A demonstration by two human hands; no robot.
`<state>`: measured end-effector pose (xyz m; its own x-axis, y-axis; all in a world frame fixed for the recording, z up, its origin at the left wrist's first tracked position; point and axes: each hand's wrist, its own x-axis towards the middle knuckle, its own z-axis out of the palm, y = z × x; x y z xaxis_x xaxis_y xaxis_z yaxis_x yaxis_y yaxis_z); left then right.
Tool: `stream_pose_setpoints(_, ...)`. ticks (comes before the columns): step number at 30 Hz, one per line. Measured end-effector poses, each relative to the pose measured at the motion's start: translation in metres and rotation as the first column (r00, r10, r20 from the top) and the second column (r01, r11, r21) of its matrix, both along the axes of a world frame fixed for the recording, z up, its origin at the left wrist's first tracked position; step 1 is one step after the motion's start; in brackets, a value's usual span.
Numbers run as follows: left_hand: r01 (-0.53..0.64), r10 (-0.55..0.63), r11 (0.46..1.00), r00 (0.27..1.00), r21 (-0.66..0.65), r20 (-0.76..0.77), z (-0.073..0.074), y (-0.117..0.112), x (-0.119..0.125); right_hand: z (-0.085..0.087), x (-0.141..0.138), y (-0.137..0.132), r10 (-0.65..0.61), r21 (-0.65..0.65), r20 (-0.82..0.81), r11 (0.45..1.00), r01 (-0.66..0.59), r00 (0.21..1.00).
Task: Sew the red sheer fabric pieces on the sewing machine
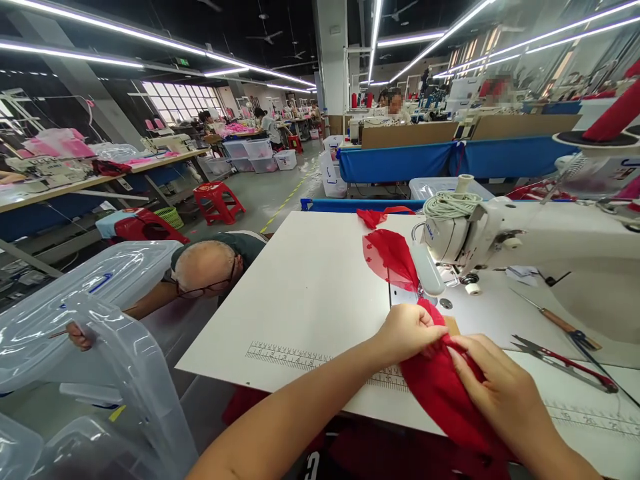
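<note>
A strip of red fabric (440, 393) runs from the sewing machine (500, 233) toward me and hangs over the table's front edge. My left hand (413, 330) pinches its edge just in front of the needle area. Close beside it, my right hand (500, 380) grips the same edge between thumb and fingers. Behind the presser foot, a sheer red piece (390, 257) lies on the white table (300, 280). The needle itself is hidden behind the machine's pale guard (429, 270).
Thread snips (565, 363) and a wooden-handled awl (560, 320) lie right of my hands. A printed ruler (285, 357) marks the table's front. At left, a person (210, 267) bends beside clear plastic bins (135, 373). A red thread cone (613, 110) stands at upper right.
</note>
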<state>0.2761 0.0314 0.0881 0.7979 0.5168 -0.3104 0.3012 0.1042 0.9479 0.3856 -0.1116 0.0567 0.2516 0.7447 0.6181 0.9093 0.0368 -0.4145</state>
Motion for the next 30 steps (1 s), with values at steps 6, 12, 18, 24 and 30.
stream_pose_setpoints(6, -0.018, 0.016, 0.993, 1.0, -0.117, -0.015, -0.002, 0.002, -0.001, 0.007, 0.02, 0.005, -0.222, -0.346, -0.532, 0.938, 0.029, 0.817)
stream_pose_setpoints(12, -0.015, 0.013, 0.993, 1.0, -0.119, -0.022, 0.002, 0.002, -0.001, 0.001, 0.039, 0.021, -0.263, -0.456, -0.676, 0.883, -0.11, 0.689)
stream_pose_setpoints(18, -0.094, 0.094, 0.995, 0.996, 0.033, -0.001, -0.009, -0.007, -0.004, 0.007, 0.038, 0.029, -0.266, -0.493, -0.603, 0.866, -0.089, 0.752)
stream_pose_setpoints(24, -0.017, 0.015, 0.982, 1.0, 0.19, 0.008, -0.011, -0.007, -0.008, 0.012, 0.04, 0.03, -0.142, -0.502, -0.404, 0.86, -0.089, 0.903)
stream_pose_setpoints(30, -0.009, 0.033, 0.952, 0.997, 0.306, -0.073, -0.006, -0.008, -0.004, 0.009, 0.056, 0.022, -0.281, -0.184, 0.137, 0.935, 0.304, 0.95)
